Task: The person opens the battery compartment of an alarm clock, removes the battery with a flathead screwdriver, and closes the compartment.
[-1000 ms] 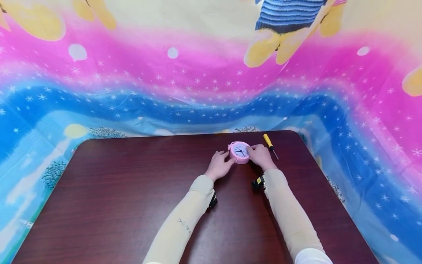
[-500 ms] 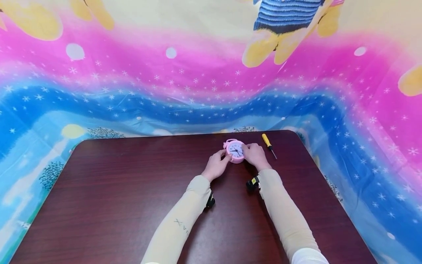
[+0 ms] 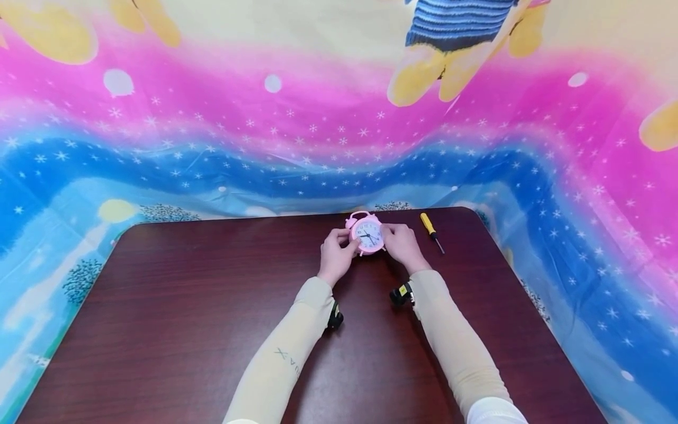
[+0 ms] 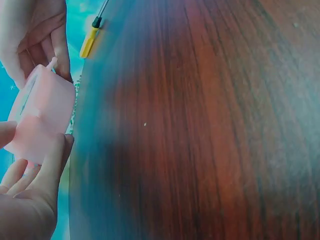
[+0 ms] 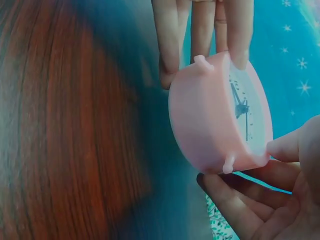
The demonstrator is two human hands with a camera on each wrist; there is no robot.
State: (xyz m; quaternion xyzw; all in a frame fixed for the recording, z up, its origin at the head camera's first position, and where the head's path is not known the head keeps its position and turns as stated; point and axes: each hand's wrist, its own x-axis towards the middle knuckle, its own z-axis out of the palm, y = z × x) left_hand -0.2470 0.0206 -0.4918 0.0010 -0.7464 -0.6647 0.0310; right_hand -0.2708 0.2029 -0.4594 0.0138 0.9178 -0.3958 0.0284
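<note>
Both hands hold a pink twin-bell alarm clock (image 3: 366, 235) between them, near the far edge of the table. Its white dial faces me, with the handle at the top and two small feet below. My left hand (image 3: 337, 257) grips the clock's left side, thumb at the front rim and fingers behind. On the opposite side, my right hand (image 3: 405, 245) pinches the rim with its thumb on the front. The right wrist view shows the pink casing (image 5: 202, 117) from below, its feet pointing toward the camera. The clock's back is hidden.
A screwdriver (image 3: 431, 231) with a yellow and black handle lies right of the right hand, near the far right corner. The dark wooden table (image 3: 212, 306) ends just behind the clock, where a colourful printed cloth (image 3: 318, 135) hangs.
Both hands have moved the clock left and slightly toward the far edge. It has turned more upright, so its handle and feet now show clearly. The screwdriver stays in place.
</note>
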